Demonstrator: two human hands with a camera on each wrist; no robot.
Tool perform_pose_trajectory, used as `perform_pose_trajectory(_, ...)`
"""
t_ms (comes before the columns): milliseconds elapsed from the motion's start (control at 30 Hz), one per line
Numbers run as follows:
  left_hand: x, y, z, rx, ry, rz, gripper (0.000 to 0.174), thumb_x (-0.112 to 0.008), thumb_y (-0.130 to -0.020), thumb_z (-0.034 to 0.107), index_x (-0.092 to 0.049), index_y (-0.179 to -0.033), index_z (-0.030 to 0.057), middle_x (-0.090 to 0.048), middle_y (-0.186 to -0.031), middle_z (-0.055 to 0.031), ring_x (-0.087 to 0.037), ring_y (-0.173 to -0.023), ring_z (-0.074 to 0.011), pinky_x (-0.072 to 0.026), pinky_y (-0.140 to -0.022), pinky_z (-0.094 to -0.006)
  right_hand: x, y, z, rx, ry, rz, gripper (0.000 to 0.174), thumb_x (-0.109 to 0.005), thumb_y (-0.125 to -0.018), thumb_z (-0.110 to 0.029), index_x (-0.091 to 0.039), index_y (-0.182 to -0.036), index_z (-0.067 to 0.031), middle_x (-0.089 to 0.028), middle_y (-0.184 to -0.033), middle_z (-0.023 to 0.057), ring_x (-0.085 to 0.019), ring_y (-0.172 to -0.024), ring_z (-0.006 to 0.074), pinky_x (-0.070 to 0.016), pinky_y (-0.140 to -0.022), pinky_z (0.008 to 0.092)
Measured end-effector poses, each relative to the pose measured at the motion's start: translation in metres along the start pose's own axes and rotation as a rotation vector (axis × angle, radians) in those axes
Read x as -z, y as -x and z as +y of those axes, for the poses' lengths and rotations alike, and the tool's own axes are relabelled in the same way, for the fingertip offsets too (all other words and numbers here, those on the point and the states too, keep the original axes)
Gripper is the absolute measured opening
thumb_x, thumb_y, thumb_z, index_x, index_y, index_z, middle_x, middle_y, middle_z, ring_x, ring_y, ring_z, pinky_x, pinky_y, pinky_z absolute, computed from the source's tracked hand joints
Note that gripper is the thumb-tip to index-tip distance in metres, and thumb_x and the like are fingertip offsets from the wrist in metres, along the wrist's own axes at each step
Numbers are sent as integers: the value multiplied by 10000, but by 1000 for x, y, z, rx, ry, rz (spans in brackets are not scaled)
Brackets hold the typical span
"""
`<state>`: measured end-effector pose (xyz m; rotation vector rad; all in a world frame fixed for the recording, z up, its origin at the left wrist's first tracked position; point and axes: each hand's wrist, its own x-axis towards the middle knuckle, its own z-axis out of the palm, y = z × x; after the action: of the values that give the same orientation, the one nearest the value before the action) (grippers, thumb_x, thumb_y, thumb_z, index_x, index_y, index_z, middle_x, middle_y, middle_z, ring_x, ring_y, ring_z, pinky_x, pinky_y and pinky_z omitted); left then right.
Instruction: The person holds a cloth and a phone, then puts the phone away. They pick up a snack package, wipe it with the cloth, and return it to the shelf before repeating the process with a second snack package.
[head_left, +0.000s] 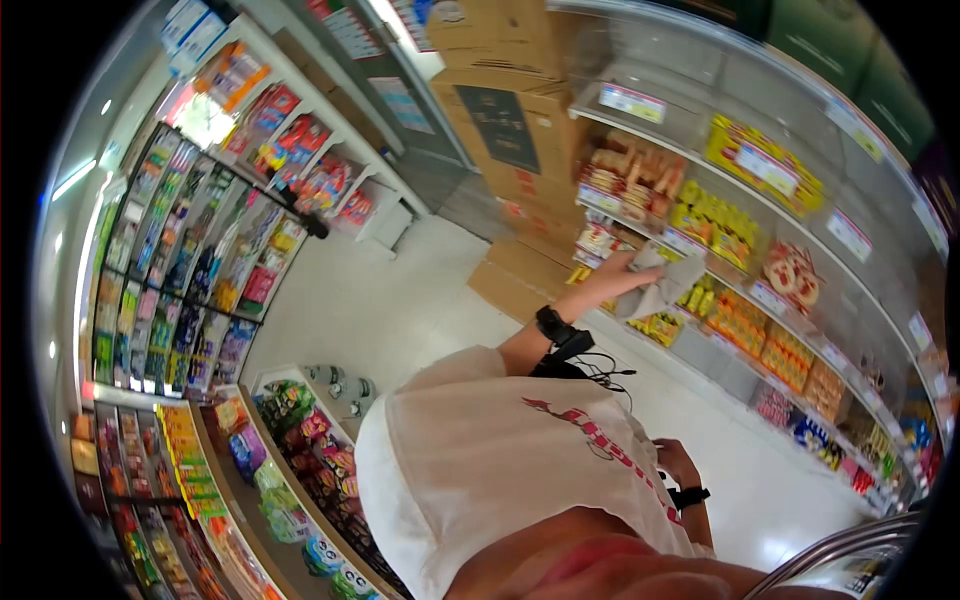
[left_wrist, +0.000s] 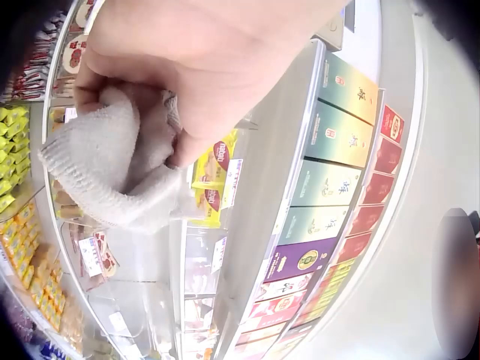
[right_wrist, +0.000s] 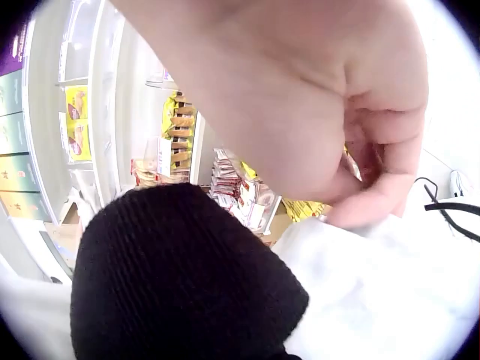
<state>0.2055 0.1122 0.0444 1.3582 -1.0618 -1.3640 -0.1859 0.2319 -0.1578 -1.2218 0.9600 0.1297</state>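
Note:
My left hand (head_left: pixel 622 278) reaches out to the snack shelves and grips a bunched light grey cloth (left_wrist: pixel 112 161). Fingers and thumb pinch its folds, and the rest hangs loose with a stitched edge showing. In the head view the cloth overlaps the shelf edge (head_left: pixel 720 277) and yellow snack packets (head_left: pixel 735 240). My right hand (right_wrist: pixel 375 142) hangs low beside the white shirt (right_wrist: pixel 352 277), its fingers loosely curled in toward the palm. A small bright sliver shows inside that curl; I cannot tell what it is.
Tiered shelves with price tags hold orange packets (head_left: pixel 785 352) and a yellow pack (head_left: pixel 765 165). Cardboard boxes (head_left: pixel 500 130) are stacked at the shelf end, with a flattened box (head_left: pixel 520 283) on the floor. Black cables (head_left: pixel 605 372) dangle by the left wrist. A snack rack (head_left: pixel 280 480) stands behind.

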Motion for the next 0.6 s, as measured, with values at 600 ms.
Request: perform_pose_trajectory(600,61,1,-8,-74,3,-57,444,-706,-911,401,-674,-1166,39,-682,-935,23,-595,-800,-48,-446,-609,-210,-46,-35,-58,-4,216,-27,678,-750,-834,-111,-459,-1445,-141,-486,-1440,129,-447,-1352,268,-401,-1097,366)
